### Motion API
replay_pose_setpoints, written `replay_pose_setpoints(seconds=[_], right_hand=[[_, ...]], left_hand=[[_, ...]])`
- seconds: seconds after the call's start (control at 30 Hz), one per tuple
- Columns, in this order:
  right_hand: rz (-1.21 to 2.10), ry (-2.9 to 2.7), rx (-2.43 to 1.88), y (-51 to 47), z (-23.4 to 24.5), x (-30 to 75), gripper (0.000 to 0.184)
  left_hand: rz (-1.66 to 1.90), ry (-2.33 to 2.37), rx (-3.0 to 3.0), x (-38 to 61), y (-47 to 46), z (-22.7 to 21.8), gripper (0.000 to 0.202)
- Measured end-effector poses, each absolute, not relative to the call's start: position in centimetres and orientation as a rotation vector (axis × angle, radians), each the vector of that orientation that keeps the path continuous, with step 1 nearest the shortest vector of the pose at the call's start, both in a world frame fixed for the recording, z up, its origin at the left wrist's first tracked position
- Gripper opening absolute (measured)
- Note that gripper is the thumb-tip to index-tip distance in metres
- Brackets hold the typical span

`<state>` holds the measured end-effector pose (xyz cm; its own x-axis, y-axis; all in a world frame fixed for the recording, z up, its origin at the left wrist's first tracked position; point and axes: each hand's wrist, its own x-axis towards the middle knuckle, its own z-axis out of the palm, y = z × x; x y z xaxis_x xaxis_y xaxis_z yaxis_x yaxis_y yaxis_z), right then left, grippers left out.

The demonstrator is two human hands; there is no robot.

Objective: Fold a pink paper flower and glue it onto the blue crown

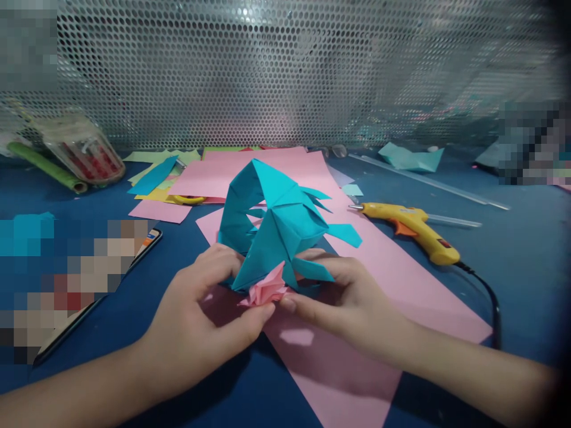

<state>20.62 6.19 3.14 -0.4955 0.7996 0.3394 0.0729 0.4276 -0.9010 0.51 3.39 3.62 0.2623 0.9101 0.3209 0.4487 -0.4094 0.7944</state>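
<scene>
Teal origami figure [285,220] looks folded; left hand [200,321] and right hand [348,297] pinch pink folded piece [265,290] at its 6 o'clock (attachment unclear); glue gun [410,229] lies at 3 o'clock.

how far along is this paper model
Done: the teal paper figure is folded into shape and stands on a pink sheet. In hand: the left hand pinches a small pink piece at its lower front while the right hand grips the figure beside it. Left: whether the piece is fixed cannot be told; the glue gun lies aside, untouched.
</scene>
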Motion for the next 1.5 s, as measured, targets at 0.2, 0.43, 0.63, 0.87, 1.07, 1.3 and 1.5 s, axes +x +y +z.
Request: replay_pose_setpoints(seconds=[0.2,0.43,0.63,0.87,1.07,1.3,1.5], right_hand=[[0.791,-1.931,-0.845,5.7,3.0,20.7,0.017],[0.486,-1.987,-0.834,5.1,2.8,21.0,0.004],[0.600,-2.026,-0.773,5.1,2.7,21.0,0.007],[0.634,-2.036,-0.766,5.1,2.9,20.9,0.012],[0.604,-2.031,-0.770,5.1,2.7,20.9,0.011],[0.565,-2.036,-0.771,5.2,2.6,21.0,0.015],[0.546,-2.039,-0.772,5.3,2.6,21.1,0.016]], left_hand=[[1.068,1.175,2.013,0.4,3.6,3.7,0.005],[1.099,1.188,2.090,0.4,4.0,3.6,0.005],[1.129,1.149,2.116,0.4,4.3,3.7,0.005],[1.139,1.146,2.124,0.4,4.3,3.6,0.009],[1.096,1.144,2.131,0.2,4.2,3.5,0.010],[1.096,1.114,2.110,0.2,4.4,3.4,0.008],[1.108,1.126,2.036,0.1,4.2,3.5,0.010]])
